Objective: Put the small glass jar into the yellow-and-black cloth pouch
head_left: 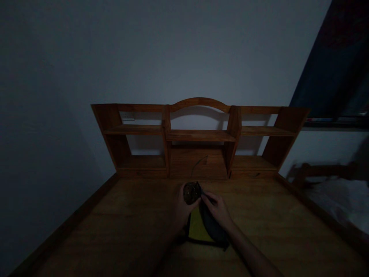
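In dim light my left hand [181,209] is closed round a pair of dark sunglasses [191,192], held just above the wooden desk [121,227]. My right hand [218,209] pinches the black part of the glasses near their right side. Below both hands lies a dark soft pouch [211,227] with a yellow cloth or lining [197,227] showing on the desk. The exact shape of the pouch is hard to make out in the dark.
A wooden shelf unit [198,134] with bare compartments stands at the back of the desk against the grey wall. A wall socket [127,116] shows behind its left shelf. A bed with a wooden frame [323,171] lies to the right.
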Demonstrator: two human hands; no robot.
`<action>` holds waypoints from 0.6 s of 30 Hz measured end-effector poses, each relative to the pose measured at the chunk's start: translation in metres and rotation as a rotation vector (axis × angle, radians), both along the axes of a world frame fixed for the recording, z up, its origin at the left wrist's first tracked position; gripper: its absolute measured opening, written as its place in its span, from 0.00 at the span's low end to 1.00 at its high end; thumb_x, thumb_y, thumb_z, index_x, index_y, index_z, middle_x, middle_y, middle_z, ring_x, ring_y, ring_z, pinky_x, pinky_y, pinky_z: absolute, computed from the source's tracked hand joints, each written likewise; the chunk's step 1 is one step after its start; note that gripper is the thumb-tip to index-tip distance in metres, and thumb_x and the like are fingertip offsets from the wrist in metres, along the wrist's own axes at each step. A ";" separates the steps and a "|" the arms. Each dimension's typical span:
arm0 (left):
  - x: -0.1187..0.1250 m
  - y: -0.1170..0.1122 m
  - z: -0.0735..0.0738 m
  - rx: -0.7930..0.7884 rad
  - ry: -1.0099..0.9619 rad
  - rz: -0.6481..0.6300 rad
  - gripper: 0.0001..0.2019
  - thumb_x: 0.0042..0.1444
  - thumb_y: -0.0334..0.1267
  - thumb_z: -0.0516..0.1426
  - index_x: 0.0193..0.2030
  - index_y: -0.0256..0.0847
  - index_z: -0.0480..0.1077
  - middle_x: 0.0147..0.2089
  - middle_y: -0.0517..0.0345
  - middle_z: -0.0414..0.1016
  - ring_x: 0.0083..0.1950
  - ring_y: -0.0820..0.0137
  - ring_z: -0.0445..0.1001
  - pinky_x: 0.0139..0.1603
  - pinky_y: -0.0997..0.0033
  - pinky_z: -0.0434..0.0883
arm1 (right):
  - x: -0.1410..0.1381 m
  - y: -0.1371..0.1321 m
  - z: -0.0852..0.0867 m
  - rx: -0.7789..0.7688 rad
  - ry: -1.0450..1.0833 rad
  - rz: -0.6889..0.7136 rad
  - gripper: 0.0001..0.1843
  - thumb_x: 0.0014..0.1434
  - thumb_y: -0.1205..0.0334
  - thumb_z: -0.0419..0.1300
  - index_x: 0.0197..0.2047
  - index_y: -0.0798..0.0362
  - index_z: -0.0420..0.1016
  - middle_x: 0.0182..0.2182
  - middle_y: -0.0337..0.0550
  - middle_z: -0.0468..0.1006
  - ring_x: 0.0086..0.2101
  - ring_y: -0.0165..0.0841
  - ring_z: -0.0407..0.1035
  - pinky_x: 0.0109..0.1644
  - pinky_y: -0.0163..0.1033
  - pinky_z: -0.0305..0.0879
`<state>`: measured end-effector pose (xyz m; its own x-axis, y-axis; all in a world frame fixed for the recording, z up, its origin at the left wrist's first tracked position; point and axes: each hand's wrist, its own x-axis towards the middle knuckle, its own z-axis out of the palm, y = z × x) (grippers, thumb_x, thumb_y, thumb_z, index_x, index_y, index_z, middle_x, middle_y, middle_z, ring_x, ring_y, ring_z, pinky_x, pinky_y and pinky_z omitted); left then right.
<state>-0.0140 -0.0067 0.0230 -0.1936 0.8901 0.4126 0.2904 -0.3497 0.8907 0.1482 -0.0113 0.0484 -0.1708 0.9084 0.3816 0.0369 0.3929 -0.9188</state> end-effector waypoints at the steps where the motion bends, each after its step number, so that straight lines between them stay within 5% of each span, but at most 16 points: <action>1: 0.000 0.000 0.001 0.010 0.013 0.016 0.35 0.45 0.41 0.67 0.61 0.44 0.62 0.57 0.49 0.72 0.59 0.58 0.72 0.60 0.53 0.69 | -0.001 -0.001 0.001 0.007 0.003 0.007 0.19 0.61 0.49 0.60 0.53 0.44 0.78 0.51 0.43 0.79 0.54 0.46 0.71 0.65 0.58 0.57; 9: -0.003 0.000 0.005 0.065 0.091 0.049 0.36 0.47 0.42 0.66 0.63 0.44 0.60 0.61 0.47 0.69 0.61 0.58 0.69 0.62 0.53 0.66 | -0.002 -0.008 0.008 0.053 -0.005 0.038 0.22 0.62 0.49 0.60 0.58 0.43 0.74 0.57 0.40 0.74 0.61 0.44 0.63 0.68 0.55 0.51; 18: -0.004 -0.005 0.005 0.106 0.264 -0.003 0.40 0.48 0.45 0.66 0.66 0.46 0.55 0.62 0.47 0.66 0.63 0.58 0.67 0.62 0.54 0.67 | 0.001 -0.008 0.011 0.025 0.011 0.017 0.21 0.62 0.48 0.60 0.56 0.45 0.76 0.56 0.43 0.76 0.58 0.46 0.67 0.66 0.56 0.55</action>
<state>-0.0178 -0.0118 0.0276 -0.0643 0.8398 0.5391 0.5061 -0.4381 0.7429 0.1496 -0.0195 0.0599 -0.1817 0.8955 0.4063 0.0196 0.4164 -0.9090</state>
